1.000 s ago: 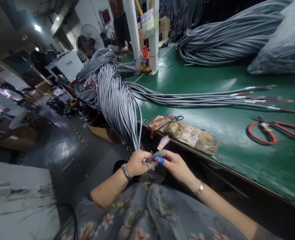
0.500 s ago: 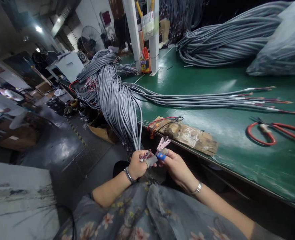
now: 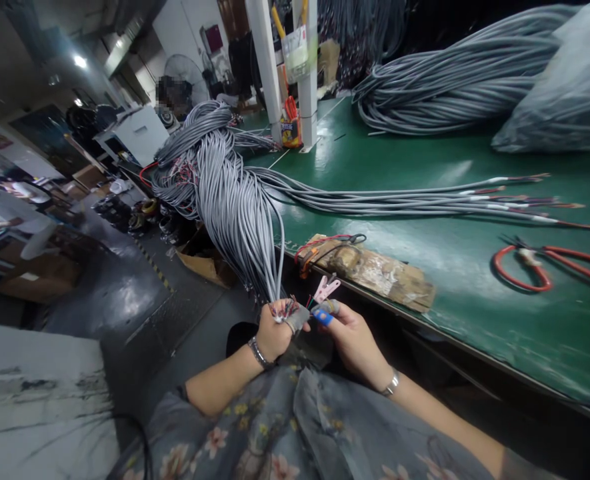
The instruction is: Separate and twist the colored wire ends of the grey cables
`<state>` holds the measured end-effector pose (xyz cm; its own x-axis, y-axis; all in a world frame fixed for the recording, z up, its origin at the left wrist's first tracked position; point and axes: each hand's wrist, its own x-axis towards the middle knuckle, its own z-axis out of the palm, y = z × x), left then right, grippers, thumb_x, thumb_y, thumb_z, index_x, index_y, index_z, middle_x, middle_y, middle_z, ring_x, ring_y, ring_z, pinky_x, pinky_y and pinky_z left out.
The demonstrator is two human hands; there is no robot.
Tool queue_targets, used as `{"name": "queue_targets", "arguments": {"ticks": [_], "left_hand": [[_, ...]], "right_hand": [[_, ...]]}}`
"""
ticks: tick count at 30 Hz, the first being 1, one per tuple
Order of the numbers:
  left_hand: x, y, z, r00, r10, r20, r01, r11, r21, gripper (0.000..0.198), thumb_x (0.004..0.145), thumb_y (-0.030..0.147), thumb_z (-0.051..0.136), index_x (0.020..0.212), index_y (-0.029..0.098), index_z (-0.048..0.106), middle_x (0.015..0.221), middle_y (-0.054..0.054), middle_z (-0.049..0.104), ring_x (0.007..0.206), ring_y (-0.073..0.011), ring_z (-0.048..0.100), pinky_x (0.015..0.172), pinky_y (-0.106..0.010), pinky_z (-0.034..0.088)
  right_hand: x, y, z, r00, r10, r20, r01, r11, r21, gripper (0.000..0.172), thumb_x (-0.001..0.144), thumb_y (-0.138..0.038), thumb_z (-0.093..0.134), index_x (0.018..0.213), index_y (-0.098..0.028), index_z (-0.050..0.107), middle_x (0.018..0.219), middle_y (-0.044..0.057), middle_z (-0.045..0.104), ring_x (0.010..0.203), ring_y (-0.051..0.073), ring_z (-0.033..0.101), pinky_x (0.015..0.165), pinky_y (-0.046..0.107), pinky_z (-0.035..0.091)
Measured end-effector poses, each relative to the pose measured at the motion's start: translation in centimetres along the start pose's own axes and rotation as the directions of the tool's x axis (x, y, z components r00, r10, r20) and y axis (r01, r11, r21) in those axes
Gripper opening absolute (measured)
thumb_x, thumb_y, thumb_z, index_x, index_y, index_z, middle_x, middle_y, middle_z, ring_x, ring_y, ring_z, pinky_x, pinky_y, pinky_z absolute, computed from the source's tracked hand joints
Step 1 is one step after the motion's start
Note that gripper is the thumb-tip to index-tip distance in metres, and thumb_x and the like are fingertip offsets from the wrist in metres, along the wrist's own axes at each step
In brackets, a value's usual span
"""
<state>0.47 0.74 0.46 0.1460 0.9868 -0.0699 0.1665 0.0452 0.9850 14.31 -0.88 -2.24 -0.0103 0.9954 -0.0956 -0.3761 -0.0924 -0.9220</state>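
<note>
My left hand [image 3: 276,333], with grey tape on a finger, is closed around the ends of several grey cables [image 3: 273,283]. Thin coloured wires [image 3: 285,307] fan out above that fist. My right hand [image 3: 355,337] pinches with taped fingertips, one wrapped in blue, close beside my left thumb. A few thin wires, red and green, run between the two hands to this pinch. Just above the right fingertips is a pink clip [image 3: 326,288] like a clothes peg; whether the fingers touch it is unclear. The cables come from a large grey bundle [image 3: 235,200] draped over the bench edge.
A worn wooden block [image 3: 375,273] lies along the edge of the green bench [image 3: 449,267]. Red-handled pliers [image 3: 529,267] rest on the right, near stripped cable ends [image 3: 539,200]. Behind are a big cable coil [image 3: 455,73], a plastic bag [image 3: 565,93] and a white post [image 3: 307,107].
My left hand has turned slightly and shifted a little left, and its wires sit differently. Red and green wires now show between the hands. My right hand has barely moved.
</note>
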Motion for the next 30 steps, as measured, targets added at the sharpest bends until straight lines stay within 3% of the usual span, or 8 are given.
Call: {"name": "queue_targets", "arguments": {"ticks": [5,11,14,17,21,24,27,30], "left_hand": [[-0.3,-0.7,-0.4,0.999,0.03,-0.011,-0.03,1.0,0.0,0.051,0.068,0.064,0.067,0.049,0.017,0.061,0.05,-0.005,0.062,0.05,-0.0127,0.05,0.053,-0.025,0.04],[-0.2,-1.0,-0.7,1.0,0.017,-0.015,-0.017,1.0,-0.005,0.05,0.07,0.062,0.067,0.052,0.016,0.061,0.049,-0.004,0.06,0.047,-0.0114,0.047,0.052,-0.025,0.04],[-0.1,-0.6,-0.7,0.998,0.02,0.057,-0.022,0.999,0.034,0.048,0.07,0.061,0.068,0.052,0.017,0.06,0.05,-0.004,0.062,0.047,-0.012,0.05,0.052,-0.025,0.04],[0.0,-0.6,-0.9,0.988,0.087,0.131,-0.102,0.988,0.116,0.047,0.075,0.058,0.065,0.051,0.017,0.06,0.051,-0.004,0.062,0.049,-0.0124,0.051,0.054,-0.025,0.041],[0.4,-1.2,-1.5,0.948,0.195,0.253,-0.26,0.931,0.256,0.043,0.078,0.051,0.065,0.051,0.018,0.062,0.05,-0.003,0.061,0.049,-0.0123,0.05,0.058,-0.026,0.04],[0.6,-1.5,-1.9,0.923,0.194,0.333,-0.308,0.891,0.333,0.04,0.077,0.047,0.067,0.05,0.018,0.062,0.049,-0.002,0.059,0.049,-0.0117,0.049,0.059,-0.026,0.038],[0.5,-1.3,-1.7,0.942,0.167,0.291,-0.256,0.918,0.302,0.042,0.077,0.049,0.067,0.049,0.018,0.061,0.047,-0.002,0.059,0.047,-0.0113,0.048,0.057,-0.025,0.038],[0.2,-0.6,-1.0,0.979,0.086,0.183,-0.114,0.982,0.148,0.046,0.073,0.056,0.068,0.05,0.017,0.061,0.047,-0.002,0.06,0.044,-0.0111,0.048,0.052,-0.025,0.039]], "right_hand": [[-0.3,0.3,0.0,0.999,0.008,0.05,-0.007,1.0,-0.021,0.03,0.065,-0.051,0.078,0.065,-0.023,0.068,0.057,0.0,0.062,0.058,0.017,0.052,0.059,0.031,0.045],[-0.1,1.4,-0.9,0.995,0.08,0.054,-0.085,0.993,0.085,0.042,0.064,-0.062,0.075,0.066,-0.02,0.066,0.061,0.0,0.06,0.057,0.014,0.05,0.057,0.029,0.042],[0.1,1.2,-0.8,0.985,0.149,0.092,-0.161,0.977,0.143,0.046,0.06,-0.063,0.077,0.071,-0.02,0.068,0.061,0.0,0.059,0.057,0.014,0.051,0.057,0.028,0.042],[0.3,0.6,-0.1,0.975,0.196,0.105,-0.211,0.965,0.154,0.042,0.056,-0.056,0.083,0.072,-0.02,0.068,0.057,-0.001,0.06,0.054,0.014,0.053,0.054,0.027,0.041],[0.4,0.2,0.4,0.983,0.166,0.073,-0.174,0.976,0.128,0.037,0.053,-0.051,0.086,0.065,-0.021,0.067,0.055,-0.001,0.063,0.052,0.015,0.054,0.056,0.029,0.045],[0.3,0.4,0.3,0.988,0.143,0.06,-0.147,0.986,0.084,0.036,0.052,-0.051,0.086,0.063,-0.021,0.069,0.057,0.0,0.065,0.054,0.015,0.055,0.058,0.03,0.046],[0.3,0.5,0.0,0.989,0.147,0.032,-0.148,0.988,0.038,0.036,0.052,-0.05,0.087,0.06,-0.02,0.068,0.056,0.0,0.065,0.053,0.014,0.053,0.055,0.029,0.043],[0.3,0.4,0.1,0.987,0.16,0.004,-0.16,0.987,0.032,0.037,0.052,-0.051,0.086,0.058,-0.02,0.066,0.05,-0.002,0.061,0.049,0.013,0.05,0.05,0.027,0.04]]}}
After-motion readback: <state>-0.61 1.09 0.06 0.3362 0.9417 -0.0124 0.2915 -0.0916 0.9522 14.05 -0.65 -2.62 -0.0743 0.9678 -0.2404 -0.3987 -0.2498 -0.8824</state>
